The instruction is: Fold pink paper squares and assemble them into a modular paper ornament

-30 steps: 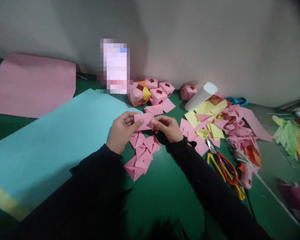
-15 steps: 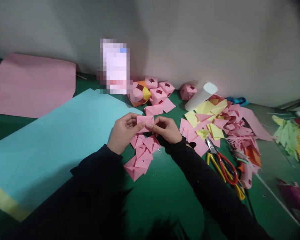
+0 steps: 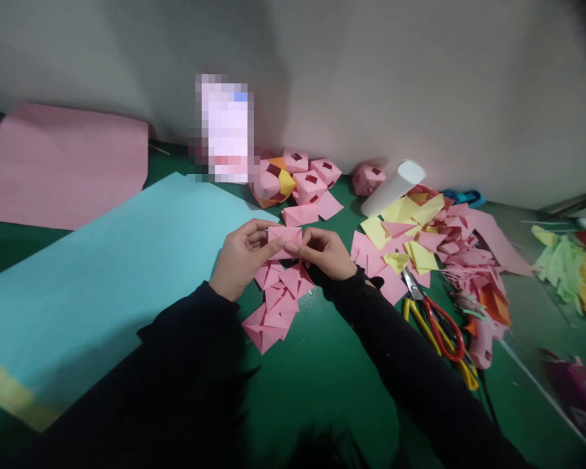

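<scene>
Between my two hands is a small folded piece of pink paper, with crease lines showing on its face. My left hand pinches it from the left, thumb on the front and fingers behind. From the right, my right hand grips its lower right edge, the two thumb tips almost meeting. Just below lies a loose pile of folded pink paper pieces on the green table. Beyond my hands rest a flat pink folded strip and several pink paper cubes with square openings.
Light blue paper spreads on the left, with a pink sheet behind it. To the right are red-handled scissors, yellow-handled ones, yellow paper pieces and a white paper roll. A blurred upright panel leans at the wall.
The pink paper has shifted very slightly to the right in my fingers. Both hands keep their pinch, and everything else lies as before.
</scene>
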Demonstrator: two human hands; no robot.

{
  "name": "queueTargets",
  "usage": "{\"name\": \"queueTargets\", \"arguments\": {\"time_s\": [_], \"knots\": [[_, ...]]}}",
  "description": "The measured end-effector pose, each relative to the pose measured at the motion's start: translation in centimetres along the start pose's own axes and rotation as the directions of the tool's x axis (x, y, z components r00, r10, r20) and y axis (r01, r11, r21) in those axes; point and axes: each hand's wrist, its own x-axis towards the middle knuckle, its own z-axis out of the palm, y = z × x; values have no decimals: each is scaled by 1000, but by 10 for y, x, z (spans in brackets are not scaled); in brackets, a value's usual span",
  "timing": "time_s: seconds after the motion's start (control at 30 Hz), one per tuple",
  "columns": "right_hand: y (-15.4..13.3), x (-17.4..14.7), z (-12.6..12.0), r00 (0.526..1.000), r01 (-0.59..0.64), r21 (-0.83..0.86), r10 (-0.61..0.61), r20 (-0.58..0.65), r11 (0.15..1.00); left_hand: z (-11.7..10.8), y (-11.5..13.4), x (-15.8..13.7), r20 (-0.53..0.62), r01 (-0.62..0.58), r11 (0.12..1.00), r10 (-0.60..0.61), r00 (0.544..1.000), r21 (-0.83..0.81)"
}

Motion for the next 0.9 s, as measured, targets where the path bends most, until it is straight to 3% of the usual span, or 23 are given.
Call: {"name": "queueTargets", "arguments": {"time_s": [0.3, 0.5, 0.73, 0.9], "knots": [[-2, 2, 0, 1000, 13, -87, -15, -22, 996, 2, 4, -2, 0, -21, 998, 21, 1000, 60], [-1, 2, -1, 1000, 15, -53, -16, -20, 998, 2, 4, -2, 9, 6, 1000, -6, 1000, 2], [-3, 0, 0, 999, -36, -39, 35, -21, 999, 1, 3, -1, 42, -31, 995, 27, 999, 91], [-4, 1, 0, 1000, -21, -42, 20, -22, 999, 1, 2, -1, 7, -50, 991, 49, 999, 124]]}}
